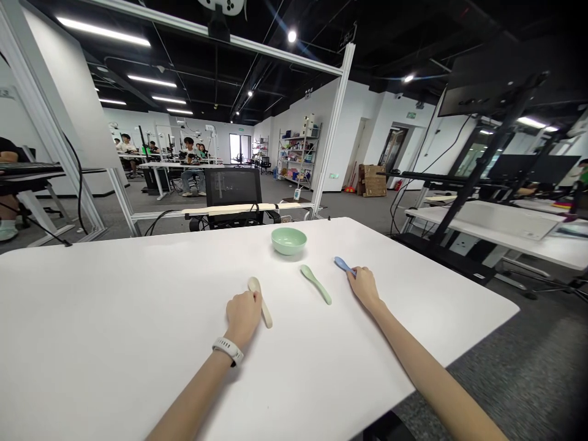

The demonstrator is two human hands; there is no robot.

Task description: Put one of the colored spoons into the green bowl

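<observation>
A white table (114,318) carries a pale green bowl (289,240) at its far middle. Three spoons lie in front of it. My left hand (242,315), with a white watch on the wrist, is curled on the cream spoon (261,300), fingers closed over its handle. A green spoon (316,284) lies free between my hands. My right hand (364,286) is closed on the handle of the blue spoon (342,264), whose bowl sticks out to the upper left. All three spoons rest on the tabletop.
A black office chair (233,196) stands behind the table's far edge inside a white metal frame (333,128). Another white desk (496,229) with black stands is at the right. Several people sit at desks far back on the left. Shelving stands by the far wall.
</observation>
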